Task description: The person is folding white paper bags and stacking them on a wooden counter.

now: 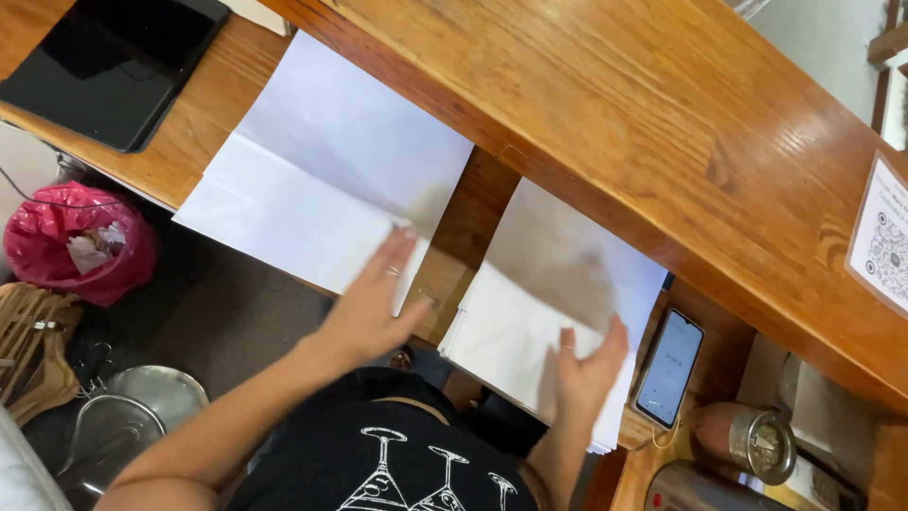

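Two lots of white paper are laid on the lower wooden tabletop (203, 118): a single creased white sheet of paper (326, 166) on the left and a stack of white paper sheets (544, 303) on the right, its edges overhanging the tabletop's near edge. The left hand (371, 308) is spread flat with fingers wide, resting on the lower right corner of the creased sheet; nothing is gripped. The right hand (586, 364) is likewise open, fingers raised over the near part of the stack, touching its surface. Just right of the stack one smartphone with a lit screen (670, 367) is seen. One black tablet (113, 66) lies at the far left. Above, a raised polished wooden counter (662, 123) runs diagonally. Below the tabletop, one red plastic bag (80, 244) and two metal bowls (132, 426) are seen.
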